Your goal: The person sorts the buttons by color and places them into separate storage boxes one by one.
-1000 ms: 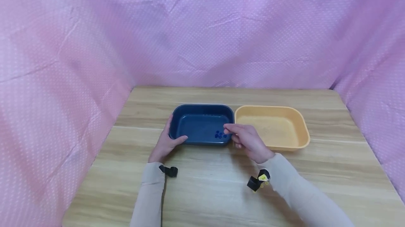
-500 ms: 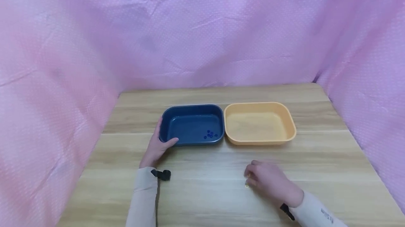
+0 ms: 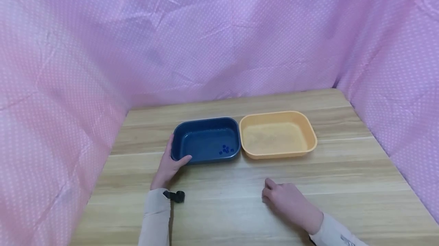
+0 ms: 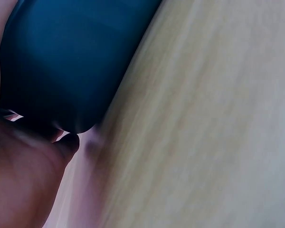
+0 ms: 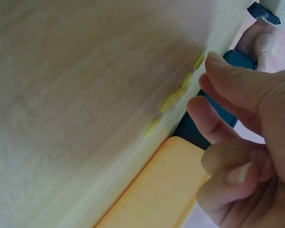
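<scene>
My left hand (image 3: 168,168) grips the near-left corner of a dark blue rectangular tray (image 3: 199,145), thumb along the front rim and fingers round the left end. Several small dark blue pieces (image 3: 225,149) lie in the tray's near-right corner. Down on the table, in front of the yellow tray (image 3: 274,139), is my right hand (image 3: 291,202). Its thumb (image 5: 228,71) and index finger stand a little apart, right beside a row of small yellow pieces (image 5: 173,100) in the right wrist view. From the head view those pieces are hidden behind the hand.
Both trays stand side by side on a wood-grain table (image 3: 219,208), their near ends touching or almost so. Nothing shows inside the yellow one. Pink dotted cloth (image 3: 205,40) hangs around the table's back and sides.
My right hand has come away from over the blue tray's right end, moving down and right to the yellow pieces on the table. The left hand keeps its grip. The head view has shifted slightly.
</scene>
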Demonstrator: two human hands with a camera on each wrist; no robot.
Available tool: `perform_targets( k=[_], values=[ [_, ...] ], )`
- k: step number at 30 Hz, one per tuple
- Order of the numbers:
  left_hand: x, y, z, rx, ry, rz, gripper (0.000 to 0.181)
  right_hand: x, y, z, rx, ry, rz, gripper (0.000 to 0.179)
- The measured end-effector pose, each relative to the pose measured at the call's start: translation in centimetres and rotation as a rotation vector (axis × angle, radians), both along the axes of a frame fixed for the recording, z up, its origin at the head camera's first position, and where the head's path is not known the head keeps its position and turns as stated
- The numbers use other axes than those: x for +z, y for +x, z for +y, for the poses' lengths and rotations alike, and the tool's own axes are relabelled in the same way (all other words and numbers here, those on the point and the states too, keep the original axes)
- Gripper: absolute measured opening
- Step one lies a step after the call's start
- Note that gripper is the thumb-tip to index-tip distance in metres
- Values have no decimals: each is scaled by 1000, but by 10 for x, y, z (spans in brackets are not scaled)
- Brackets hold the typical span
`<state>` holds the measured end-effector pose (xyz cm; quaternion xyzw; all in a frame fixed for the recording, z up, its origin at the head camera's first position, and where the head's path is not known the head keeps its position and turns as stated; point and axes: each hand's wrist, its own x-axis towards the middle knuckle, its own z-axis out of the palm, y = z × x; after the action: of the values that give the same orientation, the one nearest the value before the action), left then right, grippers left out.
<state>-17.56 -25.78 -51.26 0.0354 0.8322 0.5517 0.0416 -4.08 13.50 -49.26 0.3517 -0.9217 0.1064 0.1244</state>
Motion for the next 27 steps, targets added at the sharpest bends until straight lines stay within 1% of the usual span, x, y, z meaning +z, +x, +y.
perform_targets(
  k=[3, 5, 8, 10, 11, 13, 15, 17, 19, 23, 27],
  values=[
    [-1, 0, 0, 4, 9, 1, 105, -1, 4, 1, 20, 25, 31, 15],
    [1, 0, 0, 3, 8, -9, 105, 1, 6, 1, 32, 59, 43, 16],
    [7, 2, 2, 6, 32, -46, 105, 3, 10, 0, 36, 116, 47, 15],
    [15, 4, 4, 3, 49, -63, 105, 3, 12, -2, 30, 144, 67, 11],
    [18, 4, 6, 2, 56, -70, 105, 1, 13, -3, 27, 153, 87, 9],
    [20, 4, 7, -1, 66, -75, 105, -1, 15, -5, 23, 159, 141, 7],
    [17, 3, 6, -2, 54, -66, 105, -4, 16, -7, 16, 150, 198, 12],
    [11, 1, 4, 3, 36, -54, 105, -6, 16, -9, 11, 132, 243, 18],
    [5, 0, 2, 6, 17, -31, 106, -7, 16, -11, 5, 116, 263, 19],
    [1, 0, 0, 0, -6, 14, 107, -8, 15, -12, 2, 114, 256, 18],
    [0, 1, 0, -8, -13, 17, 108, -8, 15, -11, -16, 127, 234, 16]
  ],
)
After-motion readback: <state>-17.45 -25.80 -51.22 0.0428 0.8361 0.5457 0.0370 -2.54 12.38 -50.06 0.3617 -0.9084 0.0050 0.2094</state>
